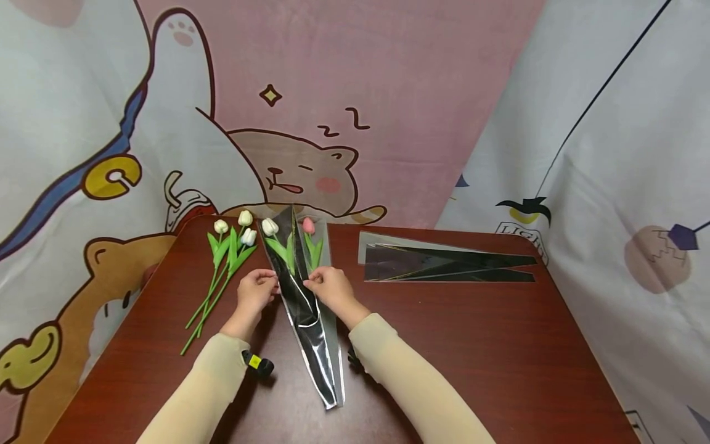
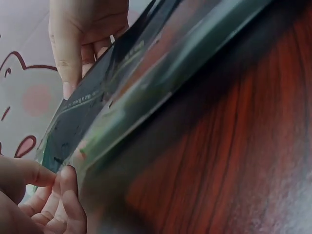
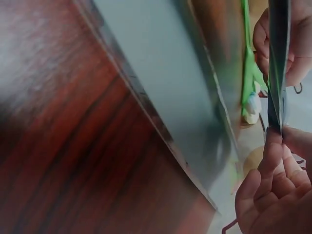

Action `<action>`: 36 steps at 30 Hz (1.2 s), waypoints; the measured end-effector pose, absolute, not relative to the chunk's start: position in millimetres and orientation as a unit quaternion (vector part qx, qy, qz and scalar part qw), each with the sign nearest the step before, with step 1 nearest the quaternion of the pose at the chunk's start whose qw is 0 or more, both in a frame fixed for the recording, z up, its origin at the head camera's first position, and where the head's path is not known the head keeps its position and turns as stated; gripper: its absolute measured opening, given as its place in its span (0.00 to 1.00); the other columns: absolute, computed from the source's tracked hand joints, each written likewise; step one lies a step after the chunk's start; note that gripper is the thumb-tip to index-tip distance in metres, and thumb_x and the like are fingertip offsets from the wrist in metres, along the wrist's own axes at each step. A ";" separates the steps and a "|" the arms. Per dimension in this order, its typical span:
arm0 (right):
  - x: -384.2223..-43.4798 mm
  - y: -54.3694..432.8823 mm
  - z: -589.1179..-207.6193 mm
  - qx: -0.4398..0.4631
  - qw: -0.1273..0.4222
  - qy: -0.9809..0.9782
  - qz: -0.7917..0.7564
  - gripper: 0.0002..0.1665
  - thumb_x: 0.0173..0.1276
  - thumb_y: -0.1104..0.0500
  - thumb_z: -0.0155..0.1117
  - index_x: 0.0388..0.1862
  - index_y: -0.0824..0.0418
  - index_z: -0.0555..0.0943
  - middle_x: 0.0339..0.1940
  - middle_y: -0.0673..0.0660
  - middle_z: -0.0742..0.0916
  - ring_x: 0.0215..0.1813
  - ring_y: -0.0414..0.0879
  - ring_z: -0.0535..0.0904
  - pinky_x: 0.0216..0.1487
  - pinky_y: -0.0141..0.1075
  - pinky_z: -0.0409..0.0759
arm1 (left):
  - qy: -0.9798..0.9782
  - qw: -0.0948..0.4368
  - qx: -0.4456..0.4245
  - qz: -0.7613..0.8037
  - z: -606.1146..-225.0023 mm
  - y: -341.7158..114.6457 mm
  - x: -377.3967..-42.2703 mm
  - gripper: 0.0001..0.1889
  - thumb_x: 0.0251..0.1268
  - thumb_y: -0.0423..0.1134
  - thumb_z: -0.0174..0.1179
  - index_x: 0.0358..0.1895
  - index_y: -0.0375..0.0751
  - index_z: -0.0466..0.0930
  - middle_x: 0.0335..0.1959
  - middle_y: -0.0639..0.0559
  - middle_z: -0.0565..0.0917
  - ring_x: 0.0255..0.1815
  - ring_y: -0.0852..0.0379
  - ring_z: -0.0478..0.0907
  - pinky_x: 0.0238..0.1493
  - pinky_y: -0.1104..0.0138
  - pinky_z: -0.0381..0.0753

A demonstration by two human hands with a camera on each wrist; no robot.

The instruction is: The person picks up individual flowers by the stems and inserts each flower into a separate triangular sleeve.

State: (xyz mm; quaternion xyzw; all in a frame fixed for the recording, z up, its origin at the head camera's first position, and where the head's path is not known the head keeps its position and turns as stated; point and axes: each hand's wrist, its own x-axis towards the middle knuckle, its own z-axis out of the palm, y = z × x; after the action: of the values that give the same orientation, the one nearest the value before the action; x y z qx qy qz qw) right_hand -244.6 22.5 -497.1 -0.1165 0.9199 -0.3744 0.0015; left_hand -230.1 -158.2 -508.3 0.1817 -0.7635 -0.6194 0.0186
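Note:
In the head view, a long tapered flower sleeve point(image 1: 313, 345) of black and clear film lies over the middle of the table, its narrow end toward me. A white tulip point(image 1: 270, 227) and a pink tulip point(image 1: 308, 226) show at its wide upper end; the film hides their lower stems. My left hand point(image 1: 255, 295) pinches the sleeve's left edge between thumb and fingers. Opposite it, my right hand point(image 1: 331, 291) pinches a fold of the black film point(image 3: 278, 68), seen edge-on in the right wrist view. Small pale print marks the black panel point(image 2: 73, 117) in the left wrist view.
Three loose white tulips point(image 1: 245, 218) with crossed green stems lie to the left of the sleeve. At the back right, several flat black and clear sleeves point(image 1: 432, 264) are stacked. A printed cloth point(image 1: 388, 92) hangs behind the brown table point(image 1: 471, 357).

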 end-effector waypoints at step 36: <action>-262.0 3.2 -523.0 -0.034 0.041 0.961 -0.270 0.07 0.63 0.49 0.65 0.30 0.48 0.86 0.22 0.44 0.85 0.28 0.41 0.80 0.28 0.37 0.74 | -0.817 -0.014 0.195 -0.542 -521.9 -165.3 -250.6 0.15 0.61 0.31 0.59 0.50 0.30 0.79 0.33 0.40 0.87 0.22 0.63 0.81 0.24 0.72 0.78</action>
State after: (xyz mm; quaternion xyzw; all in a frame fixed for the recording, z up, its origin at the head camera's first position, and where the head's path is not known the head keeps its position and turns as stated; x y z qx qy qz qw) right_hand -262.0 3.2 -523.0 -0.0338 0.9612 -0.2705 0.0414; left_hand -250.6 -165.3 -521.9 0.1951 -0.8173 -0.5419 -0.0143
